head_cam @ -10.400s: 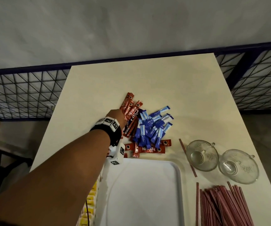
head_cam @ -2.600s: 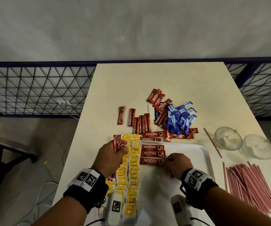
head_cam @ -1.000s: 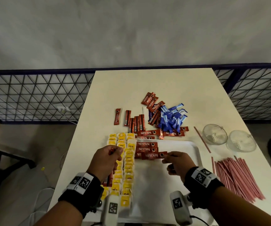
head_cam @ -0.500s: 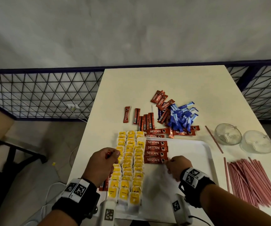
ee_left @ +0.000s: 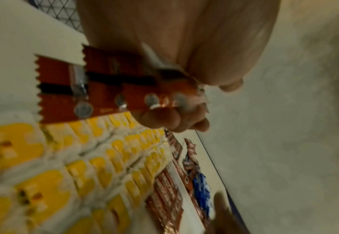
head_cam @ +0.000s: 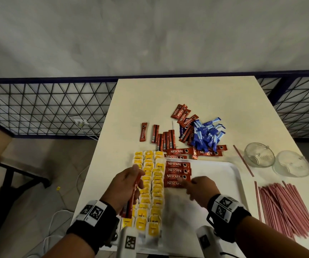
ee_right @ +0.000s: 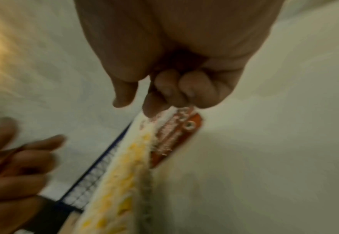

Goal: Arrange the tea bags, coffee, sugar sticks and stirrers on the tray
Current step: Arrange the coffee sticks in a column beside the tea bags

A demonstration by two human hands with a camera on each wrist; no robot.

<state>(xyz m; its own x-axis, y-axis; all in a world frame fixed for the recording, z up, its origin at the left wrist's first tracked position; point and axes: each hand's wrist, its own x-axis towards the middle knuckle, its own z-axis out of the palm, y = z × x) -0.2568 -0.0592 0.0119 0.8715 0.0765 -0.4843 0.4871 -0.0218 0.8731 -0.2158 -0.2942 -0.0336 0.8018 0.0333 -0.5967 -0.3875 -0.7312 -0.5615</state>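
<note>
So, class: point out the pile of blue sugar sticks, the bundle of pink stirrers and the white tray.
blue sugar sticks point(head_cam: 206, 135), head view, middle of the pile.
pink stirrers point(head_cam: 287, 205), head view, middle of the bundle.
white tray point(head_cam: 222, 172), head view, bare far right part.

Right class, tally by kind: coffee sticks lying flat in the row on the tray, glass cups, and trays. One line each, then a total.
coffee sticks in the row: 4
cups: 2
tray: 1
Total: 7
</note>
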